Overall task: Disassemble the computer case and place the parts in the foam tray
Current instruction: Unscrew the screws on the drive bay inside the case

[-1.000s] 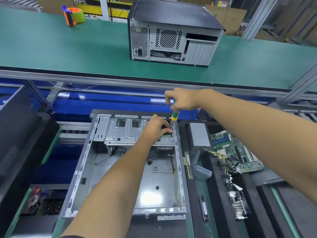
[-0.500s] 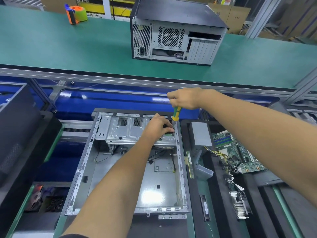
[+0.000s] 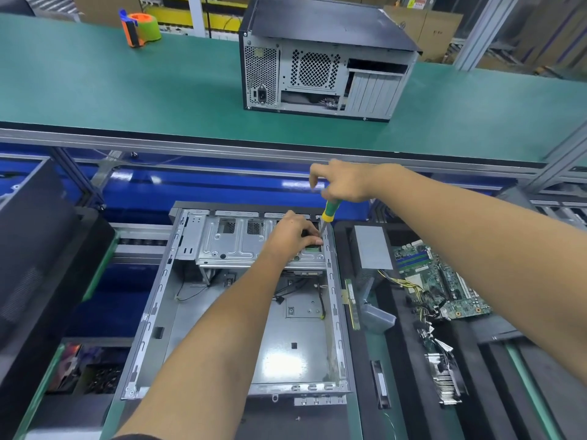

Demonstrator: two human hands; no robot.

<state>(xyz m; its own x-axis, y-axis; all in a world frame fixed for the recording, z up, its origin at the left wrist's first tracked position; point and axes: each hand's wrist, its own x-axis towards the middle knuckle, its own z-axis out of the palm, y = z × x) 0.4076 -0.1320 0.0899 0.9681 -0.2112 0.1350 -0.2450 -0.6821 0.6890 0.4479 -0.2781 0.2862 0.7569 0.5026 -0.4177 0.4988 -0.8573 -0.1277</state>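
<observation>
An open grey computer case [image 3: 158, 300] lies flat in front of me, its inside mostly bare. A silver drive cage [image 3: 235, 242] spans its far end. My left hand [image 3: 290, 233] rests on the cage's right end, fingers curled at a small dark part near the corner. My right hand [image 3: 341, 182] grips a green and yellow screwdriver [image 3: 330, 211] held upright, its tip at the case's far right corner. The black foam tray [image 3: 403, 360] lies to the right, holding a motherboard [image 3: 444, 287], a grey power supply [image 3: 371, 246], a memory stick [image 3: 352, 303] and a heatsink [image 3: 444, 379].
A second, closed computer case [image 3: 324, 58] stands on the green belt [image 3: 127, 90] beyond. A tape dispenser [image 3: 139, 28] sits at the far left. A black side panel [image 3: 35, 255] leans at the left. A bin with small parts [image 3: 92, 369] lies at the lower left.
The hands stay at the far right corner of the case. My right hand has shifted its fingers on the screwdriver handle. The view has tilted slightly.
</observation>
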